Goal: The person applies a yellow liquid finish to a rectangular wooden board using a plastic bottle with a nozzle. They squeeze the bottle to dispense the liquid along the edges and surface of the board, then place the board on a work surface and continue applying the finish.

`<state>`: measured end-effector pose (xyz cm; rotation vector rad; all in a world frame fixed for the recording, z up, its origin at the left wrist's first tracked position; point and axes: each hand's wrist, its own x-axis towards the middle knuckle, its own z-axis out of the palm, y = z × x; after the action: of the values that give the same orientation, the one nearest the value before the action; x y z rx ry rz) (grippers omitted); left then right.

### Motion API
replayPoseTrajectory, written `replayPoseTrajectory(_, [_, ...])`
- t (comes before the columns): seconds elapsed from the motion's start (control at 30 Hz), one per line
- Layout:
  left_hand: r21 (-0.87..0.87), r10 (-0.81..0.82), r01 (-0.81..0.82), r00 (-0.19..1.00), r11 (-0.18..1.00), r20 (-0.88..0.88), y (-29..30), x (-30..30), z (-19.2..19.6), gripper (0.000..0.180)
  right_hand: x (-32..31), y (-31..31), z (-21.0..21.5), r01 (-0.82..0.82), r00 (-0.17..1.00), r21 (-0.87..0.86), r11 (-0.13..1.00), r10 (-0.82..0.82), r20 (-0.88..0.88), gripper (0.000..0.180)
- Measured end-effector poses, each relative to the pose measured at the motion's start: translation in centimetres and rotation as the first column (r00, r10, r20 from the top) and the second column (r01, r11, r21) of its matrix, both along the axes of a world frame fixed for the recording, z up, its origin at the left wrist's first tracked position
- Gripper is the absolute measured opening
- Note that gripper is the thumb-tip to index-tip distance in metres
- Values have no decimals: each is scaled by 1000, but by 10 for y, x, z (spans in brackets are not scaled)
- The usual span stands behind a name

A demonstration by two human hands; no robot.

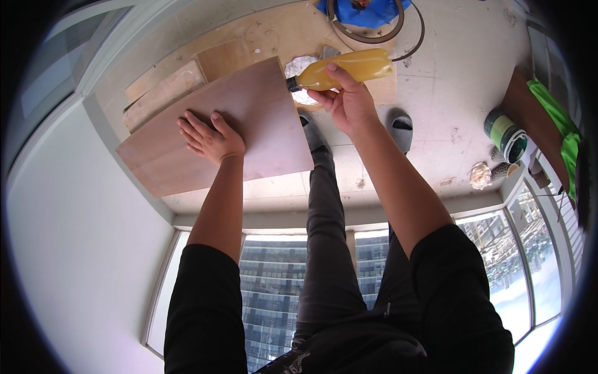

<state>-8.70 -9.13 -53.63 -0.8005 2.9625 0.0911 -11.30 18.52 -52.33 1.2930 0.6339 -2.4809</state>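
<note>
My left hand (213, 138) rests flat on a brown wooden board (261, 124), its fingers spread over the smooth face. Clear plastic holds the yellow liquid in a bottle (366, 65) that my right hand (351, 105) grips from below, thumb on its near side. The bottle lies nearly level, and its dark tip (291, 84) is at the board's upper right edge; whether it touches cannot be told. Behind the bottle's neck sits crumpled foil (301, 64), partly covered by bottle and board.
Beyond the board lie wooden strips (165, 93). A blue plastic bag (367, 14) with a dark ring and cable is at the top. To the right stand a green-and-black paint bucket (501, 132), crumpled wrapping (480, 175) and green cloth (554, 109). My sandalled feet are between board and bucket.
</note>
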Motion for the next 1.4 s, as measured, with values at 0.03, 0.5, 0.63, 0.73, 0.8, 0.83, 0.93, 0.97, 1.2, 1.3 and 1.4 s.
replayPoseTrajectory(0.03, [-1,-2,2,1000,1000,-3,0,0,0,75,11,1,1,-11,1000,-5,1000,11,19,51])
replayPoseTrajectory(0.5, [-6,7,-7,1000,1000,7,2,-1,2,74,94,11,11,31,990,-30,999,-27,139,51])
replayPoseTrajectory(0.63, [-10,11,-11,1000,1000,8,1,-1,1,74,95,13,5,77,987,-71,994,-66,148,51])
replayPoseTrajectory(0.73, [-9,9,-9,1000,1000,5,2,-1,2,74,102,12,-1,71,989,-115,991,-55,135,53])
replayPoseTrajectory(0.8, [-11,9,-8,1000,1000,7,1,-1,1,74,104,10,-2,62,991,-128,990,-46,125,52])
replayPoseTrajectory(0.83, [-14,9,-8,1000,1000,8,1,-1,1,74,104,8,-2,60,991,-130,990,-43,126,52])
replayPoseTrajectory(0.93, [-9,9,-9,1000,1000,8,1,0,0,74,104,4,-1,54,990,-124,991,-38,133,52])
replayPoseTrajectory(0.97, [-7,8,-8,1000,1000,7,1,-1,0,74,103,2,0,54,990,-117,992,-37,138,52])
replayPoseTrajectory(1.2, [-5,12,-12,1000,1000,16,2,-1,2,75,100,0,2,58,989,-78,995,-46,142,53])
replayPoseTrajectory(1.3, [0,11,-11,1000,1000,16,3,-2,3,75,99,0,1,62,990,-93,994,-50,135,55])
replayPoseTrajectory(1.4, [3,12,-12,1000,1000,14,3,-2,4,74,102,-4,3,65,992,-60,996,-58,114,58])
